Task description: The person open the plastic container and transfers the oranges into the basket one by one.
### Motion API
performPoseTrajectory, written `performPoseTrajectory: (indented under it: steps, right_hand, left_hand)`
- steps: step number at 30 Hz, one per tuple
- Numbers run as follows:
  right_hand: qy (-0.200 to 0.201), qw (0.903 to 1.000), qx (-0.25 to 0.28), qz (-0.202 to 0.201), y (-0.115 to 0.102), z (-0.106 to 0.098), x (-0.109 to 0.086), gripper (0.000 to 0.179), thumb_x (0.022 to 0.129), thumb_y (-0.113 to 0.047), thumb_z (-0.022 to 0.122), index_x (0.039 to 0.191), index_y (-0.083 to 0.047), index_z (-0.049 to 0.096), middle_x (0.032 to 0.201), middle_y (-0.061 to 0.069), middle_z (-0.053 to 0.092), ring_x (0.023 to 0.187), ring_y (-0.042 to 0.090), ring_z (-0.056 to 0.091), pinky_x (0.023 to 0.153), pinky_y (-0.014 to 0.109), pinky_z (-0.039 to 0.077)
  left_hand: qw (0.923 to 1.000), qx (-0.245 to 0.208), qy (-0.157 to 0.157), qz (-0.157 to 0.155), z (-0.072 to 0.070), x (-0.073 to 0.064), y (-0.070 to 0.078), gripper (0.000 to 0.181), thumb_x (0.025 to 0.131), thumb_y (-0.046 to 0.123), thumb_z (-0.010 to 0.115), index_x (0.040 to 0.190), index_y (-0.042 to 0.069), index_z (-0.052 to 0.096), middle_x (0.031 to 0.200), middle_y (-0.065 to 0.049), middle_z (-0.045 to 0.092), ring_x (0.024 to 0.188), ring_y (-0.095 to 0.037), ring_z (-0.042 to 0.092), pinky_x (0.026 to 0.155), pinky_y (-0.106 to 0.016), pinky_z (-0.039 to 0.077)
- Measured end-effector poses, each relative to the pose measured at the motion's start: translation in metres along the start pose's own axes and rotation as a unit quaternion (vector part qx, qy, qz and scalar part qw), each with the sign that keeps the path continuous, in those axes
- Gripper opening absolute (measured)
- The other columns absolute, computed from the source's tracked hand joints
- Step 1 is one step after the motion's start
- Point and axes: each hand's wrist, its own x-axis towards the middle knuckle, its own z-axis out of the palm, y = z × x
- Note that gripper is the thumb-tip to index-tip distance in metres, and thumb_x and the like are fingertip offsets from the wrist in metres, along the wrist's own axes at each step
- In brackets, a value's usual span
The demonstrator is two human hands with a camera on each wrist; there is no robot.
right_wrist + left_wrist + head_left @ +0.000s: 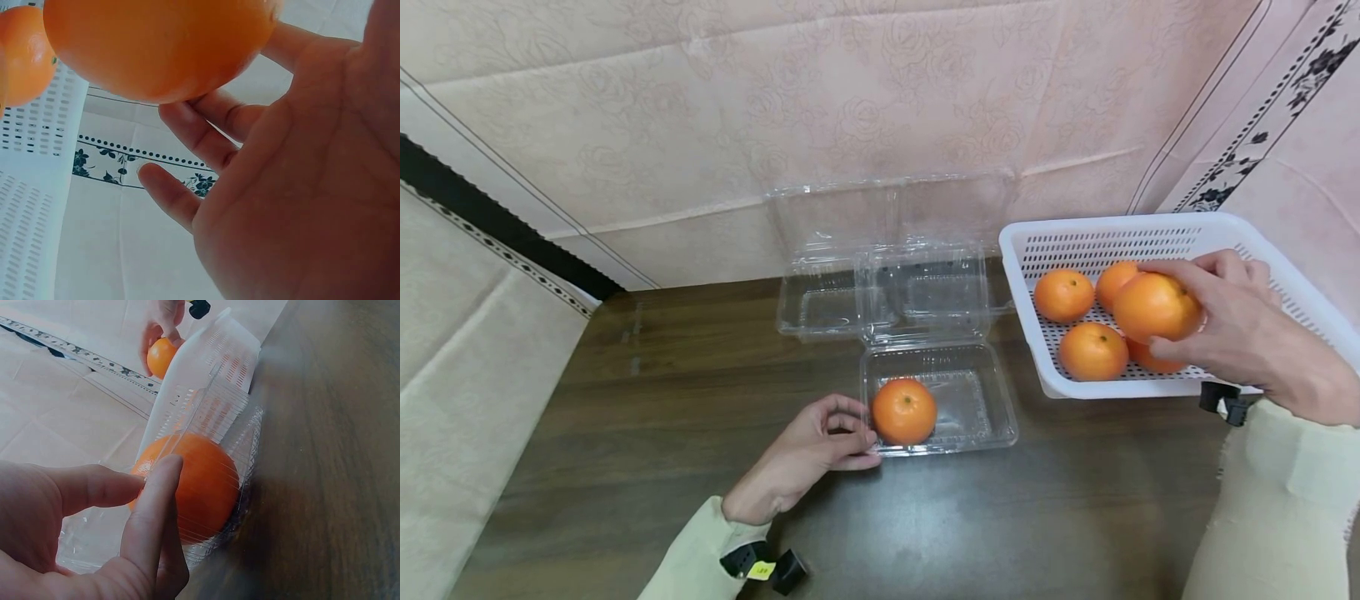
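My right hand (1240, 321) grips an orange (1157, 307) between thumb and fingers, raised over a white perforated basket (1120, 388). In the right wrist view the held orange (156, 47) fills the top, and the other fingers spread below it. My left hand (820, 437) pinches the near left edge of an open clear plastic clamshell box (962, 400). One orange (905, 411) sits in the left part of that box, right by my fingertips. The left wrist view shows thumb and index finger at the rim, with the boxed orange (200, 494) behind the clear wall.
Several oranges (1093, 352) lie in the basket at the right. Behind the near box, more open clear plastic boxes (820, 308) stand against the patterned cloth wall (850, 108). All rest on a dark wooden table (662, 433).
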Motion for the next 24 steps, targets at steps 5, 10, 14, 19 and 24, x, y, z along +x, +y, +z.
performPoseTrajectory:
  steps: [5, 10, 14, 19, 24]
  right_hand:
    - [0.002, 1.0000, -0.005, 0.005, 0.0027, -0.0006, -0.0009, 0.081, 0.077, -0.019, 0.085, 0.147, -0.010, 0.044, 0.130, 0.033, 0.031, 0.117, 0.052, 0.021, 0.074, 0.053, 0.027]
    - [0.007, 0.9998, -0.009, 0.013, 0.0034, -0.0001, -0.0012, 0.080, 0.077, -0.020, 0.086, 0.146, -0.010, 0.046, 0.129, 0.032, 0.031, 0.116, 0.051, 0.021, 0.075, 0.055, 0.026]
    - [0.009, 0.9998, -0.012, 0.011, 0.0032, -0.0001, -0.0008, 0.078, 0.078, -0.020, 0.085, 0.145, -0.010, 0.047, 0.128, 0.033, 0.031, 0.115, 0.051, 0.021, 0.075, 0.055, 0.026]
    - [0.007, 0.9998, -0.011, 0.012, 0.0052, -0.0004, -0.0011, 0.078, 0.078, -0.020, 0.085, 0.145, -0.010, 0.047, 0.127, 0.032, 0.031, 0.115, 0.051, 0.021, 0.074, 0.054, 0.026]
    - [0.006, 0.9999, -0.008, 0.012, 0.0088, -0.0013, -0.0014, 0.077, 0.078, -0.020, 0.084, 0.145, -0.011, 0.047, 0.127, 0.032, 0.031, 0.114, 0.051, 0.021, 0.073, 0.052, 0.025]
  left_hand:
    - [1.0000, 0.001, -0.001, -0.001, 0.0001, -0.0003, 0.0002, 0.045, 0.097, 0.001, 0.066, 0.134, -0.007, 0.042, 0.106, -0.013, 0.061, 0.093, -0.019, 0.072, 0.092, -0.037, 0.064]
    - [1.0000, 0.000, -0.003, 0.000, 0.0000, -0.0004, 0.0004, 0.044, 0.097, 0.000, 0.065, 0.134, -0.007, 0.042, 0.105, -0.013, 0.062, 0.093, -0.019, 0.072, 0.092, -0.036, 0.064]
    - [1.0000, 0.002, -0.003, -0.001, -0.0001, -0.0004, 0.0007, 0.044, 0.098, 0.000, 0.065, 0.134, -0.007, 0.042, 0.106, -0.013, 0.062, 0.093, -0.019, 0.072, 0.092, -0.036, 0.064]
    - [1.0000, 0.004, -0.001, -0.001, -0.0001, -0.0003, 0.0010, 0.044, 0.098, 0.000, 0.064, 0.135, -0.007, 0.042, 0.106, -0.014, 0.062, 0.093, -0.019, 0.072, 0.092, -0.036, 0.064]
    - [1.0000, 0.003, 0.000, 0.000, 0.0006, -0.0006, 0.0008, 0.043, 0.098, 0.000, 0.064, 0.134, -0.007, 0.042, 0.106, -0.014, 0.062, 0.093, -0.019, 0.072, 0.092, -0.036, 0.064]
